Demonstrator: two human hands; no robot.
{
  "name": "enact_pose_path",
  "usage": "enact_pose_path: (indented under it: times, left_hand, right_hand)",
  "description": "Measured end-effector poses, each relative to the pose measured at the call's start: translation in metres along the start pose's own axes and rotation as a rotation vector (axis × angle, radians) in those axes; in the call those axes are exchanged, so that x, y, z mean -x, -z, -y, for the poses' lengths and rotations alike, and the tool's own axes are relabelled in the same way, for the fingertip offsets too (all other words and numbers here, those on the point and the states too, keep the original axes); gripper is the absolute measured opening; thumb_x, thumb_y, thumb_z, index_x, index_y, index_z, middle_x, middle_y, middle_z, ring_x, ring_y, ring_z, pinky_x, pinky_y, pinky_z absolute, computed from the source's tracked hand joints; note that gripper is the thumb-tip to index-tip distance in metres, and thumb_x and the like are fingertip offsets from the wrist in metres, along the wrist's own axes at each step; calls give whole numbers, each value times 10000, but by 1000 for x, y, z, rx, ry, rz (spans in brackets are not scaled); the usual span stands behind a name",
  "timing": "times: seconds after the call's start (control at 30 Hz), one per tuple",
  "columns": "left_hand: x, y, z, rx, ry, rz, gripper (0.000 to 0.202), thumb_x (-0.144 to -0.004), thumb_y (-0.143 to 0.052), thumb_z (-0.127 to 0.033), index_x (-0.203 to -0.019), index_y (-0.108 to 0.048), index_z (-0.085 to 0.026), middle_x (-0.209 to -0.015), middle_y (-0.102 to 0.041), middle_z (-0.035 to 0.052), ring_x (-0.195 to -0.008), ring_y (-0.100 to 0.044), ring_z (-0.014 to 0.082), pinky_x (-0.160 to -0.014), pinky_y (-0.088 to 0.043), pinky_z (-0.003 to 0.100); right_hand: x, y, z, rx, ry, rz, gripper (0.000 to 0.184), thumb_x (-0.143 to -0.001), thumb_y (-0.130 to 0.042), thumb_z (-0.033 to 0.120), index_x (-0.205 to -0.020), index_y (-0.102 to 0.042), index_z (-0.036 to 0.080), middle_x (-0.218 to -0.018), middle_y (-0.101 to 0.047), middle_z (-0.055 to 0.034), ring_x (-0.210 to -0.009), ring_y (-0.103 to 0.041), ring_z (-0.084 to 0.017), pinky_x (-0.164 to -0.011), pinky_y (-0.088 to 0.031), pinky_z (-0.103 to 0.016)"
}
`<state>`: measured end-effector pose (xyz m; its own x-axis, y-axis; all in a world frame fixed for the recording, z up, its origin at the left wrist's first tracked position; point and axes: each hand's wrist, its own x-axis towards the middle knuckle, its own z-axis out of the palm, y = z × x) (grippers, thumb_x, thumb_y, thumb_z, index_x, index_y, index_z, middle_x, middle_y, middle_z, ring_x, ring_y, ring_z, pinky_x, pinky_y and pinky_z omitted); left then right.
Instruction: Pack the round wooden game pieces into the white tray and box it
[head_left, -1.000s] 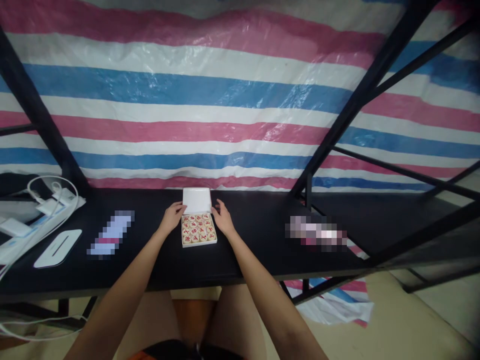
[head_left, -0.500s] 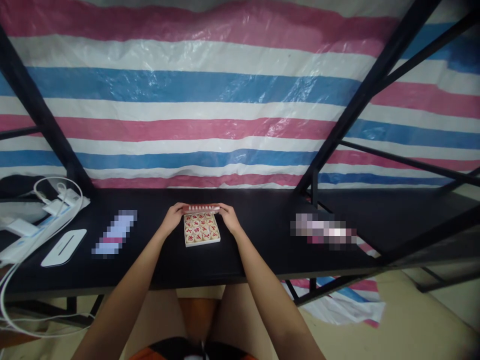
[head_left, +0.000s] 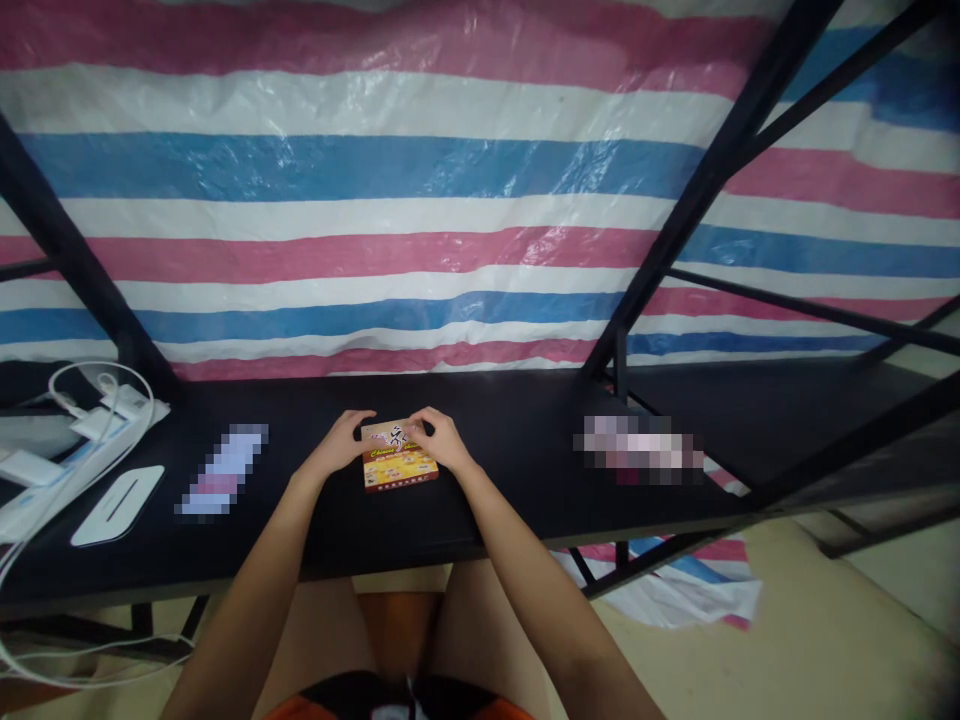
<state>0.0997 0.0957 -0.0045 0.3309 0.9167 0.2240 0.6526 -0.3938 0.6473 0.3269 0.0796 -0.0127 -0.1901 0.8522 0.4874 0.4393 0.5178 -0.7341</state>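
Observation:
A small flat Chinese chess box [head_left: 400,467] lies on the black tabletop in front of me, its printed yellow and dark red lid covering the pieces. Beside its left edge is my left hand [head_left: 346,440], open, with the fingers stretched toward the far left corner and the thumb close to the side. My right hand [head_left: 439,440] is closed over the far right corner, its thumb and a fingertip on the lid. Part of the lid is hidden under the right fingers.
On the left are a white power strip with plugs and cables [head_left: 112,425], a white slotted plate [head_left: 118,505] and a blurred item [head_left: 225,470]. Another blurred item [head_left: 637,450] lies to the right. Black metal posts [head_left: 675,240] and a striped plastic sheet [head_left: 390,170] stand behind.
The lid, held upright at the far edge of the box, has come down over the red-marked pieces. My left hand has loosened from it, and the right has moved onto its top.

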Motion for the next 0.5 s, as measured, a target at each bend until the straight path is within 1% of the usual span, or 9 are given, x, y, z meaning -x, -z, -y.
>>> enact_pose_path:
  times: [0.1, 0.2, 0.23, 0.27, 0.3, 0.4, 0.43, 0.47, 0.5]
  left_hand:
    - [2, 6, 2, -29, 43, 136, 672, -643, -672, -561, -1204, -576, -204, -1139, -571, 85, -1109, -512, 273, -971, -389, 380]
    - [4, 10, 0, -42, 20, 256, 814, -556, -743, -547, -1280, -522, -247, -1199, -559, 77, -1164, -478, 292, -1009, -351, 396]
    - [3, 10, -1, -39, 23, 266, 825, -546, -753, -537, -1284, -519, -252, -1216, -551, 78, -1171, -476, 294, -1012, -350, 396]
    - [2, 9, -1, -36, 37, 243, 803, -556, -751, -528, -1274, -529, -246, -1224, -547, 82, -1168, -481, 292, -1011, -354, 393]
    - [1, 7, -2, -37, 57, 190, 761, -577, -742, -519, -1254, -547, -231, -1222, -548, 89, -1158, -491, 288, -1006, -361, 387]
    - [-3, 0, -6, -87, 71, -39, 546, -699, -663, -491, -1158, -617, -197, -1186, -563, 96, -1118, -516, 268, -993, -378, 382]
    - [-4, -2, -8, -108, 35, -72, 471, -738, -629, -485, -1116, -642, -204, -1173, -572, 89, -1111, -515, 260, -997, -375, 385]
    - [-4, -4, -10, -124, -23, -60, 421, -762, -607, -486, -1083, -661, -218, -1172, -578, 77, -1115, -509, 254, -1007, -365, 389]
    - [-3, -5, -12, -130, -88, -12, 404, -762, -609, -493, -1070, -669, -238, -1186, -578, 65, -1128, -496, 252, -1019, -352, 394]
  right_hand:
    - [0, -2, -8, 71, -20, 34, 251, -722, -676, 334, -940, -660, 213, -983, -594, -34, -935, -557, -168, -886, -420, -304]
    - [-1, -4, -13, 149, -99, 12, 301, -729, -677, 373, -991, -659, 226, -1020, -592, -41, -976, -539, -185, -923, -403, -334]
    - [-2, -4, -14, 168, -115, 3, 289, -742, -666, 378, -990, -664, 229, -1018, -599, -41, -974, -539, -188, -925, -402, -337]
    - [-2, -4, -15, 185, -129, -8, 268, -756, -654, 375, -980, -671, 230, -1016, -607, -41, -971, -541, -189, -926, -403, -336]
    - [-3, -4, -16, 202, -144, -25, 243, -769, -642, 367, -964, -679, 226, -1015, -613, -44, -969, -543, -190, -927, -403, -333]
    - [-5, -4, -21, 249, -200, -91, 223, -819, -579, 350, -947, -696, 209, -1050, -614, -65, -1002, -542, -196, -952, -392, -334]
    - [-6, -4, -23, 254, -209, -99, 245, -831, -560, 357, -970, -694, 207, -1090, -605, -73, -1034, -535, -199, -970, -382, -339]
    - [-6, -4, -24, 252, -209, -98, 272, -839, -544, 372, -1002, -688, 208, -1139, -590, -78, -1071, -523, -202, -989, -370, -344]
    - [-6, -4, -25, 243, -200, -87, 301, -844, -532, 390, -1040, -676, 212, -1192, -568, -80, -1108, -508, -203, -1006, -357, -347]
